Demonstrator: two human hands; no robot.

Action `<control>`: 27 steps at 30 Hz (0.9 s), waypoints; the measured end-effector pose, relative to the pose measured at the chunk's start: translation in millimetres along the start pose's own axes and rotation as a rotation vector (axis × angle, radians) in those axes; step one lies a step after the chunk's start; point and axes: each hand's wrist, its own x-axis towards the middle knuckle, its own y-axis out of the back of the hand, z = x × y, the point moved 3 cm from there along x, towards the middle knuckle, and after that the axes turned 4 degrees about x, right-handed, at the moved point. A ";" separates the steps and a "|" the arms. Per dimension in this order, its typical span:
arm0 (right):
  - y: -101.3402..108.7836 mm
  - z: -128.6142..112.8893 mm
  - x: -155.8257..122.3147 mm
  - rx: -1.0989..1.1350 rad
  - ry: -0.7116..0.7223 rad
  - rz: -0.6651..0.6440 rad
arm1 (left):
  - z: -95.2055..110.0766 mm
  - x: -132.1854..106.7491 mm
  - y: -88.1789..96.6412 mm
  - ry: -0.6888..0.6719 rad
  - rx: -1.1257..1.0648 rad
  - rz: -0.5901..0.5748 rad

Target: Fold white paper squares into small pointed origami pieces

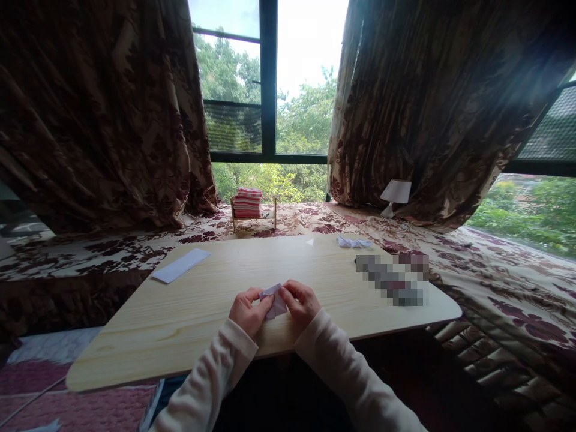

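Note:
Between my two hands is a small piece of folded white paper (pixel 276 307), held just above the front part of the pale wooden table (pixel 216 336). My left hand (pixel 249 311) pinches its left side, the thumb lying on top. My right hand (pixel 300 301) grips the upper right corner between thumb and fingers. Creases show on the paper's face; its back is hidden. At the table's far left lies a stack of white paper strips (pixel 182 266). Several small folded paper pieces (pixel 354 242) stand in a row near the far right edge.
Blurred-out items (pixel 390 280) cover the table's right side. A tiny white paper triangle (pixel 309 242) lies by the far edge. Beyond, on the flowered sill cover, stand a small rack (pixel 254 217) with folded red-and-white cloths (pixel 247 203) and a white lamp (pixel 396 193).

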 end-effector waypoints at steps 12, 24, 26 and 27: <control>2.5 20.5 1.1 0.317 -0.204 0.108 | -1.0 1.6 2.4 0.038 -0.104 -0.083; -4.9 16.4 -2.8 0.322 -0.274 -0.023 | -2.8 4.9 2.9 0.104 -0.316 0.015; -3.5 13.2 -2.4 0.279 -0.217 0.001 | -3.9 4.7 2.6 0.093 -0.257 0.021; -2.3 11.1 -2.1 0.259 -0.176 0.024 | -4.5 4.6 2.5 0.090 -0.238 0.023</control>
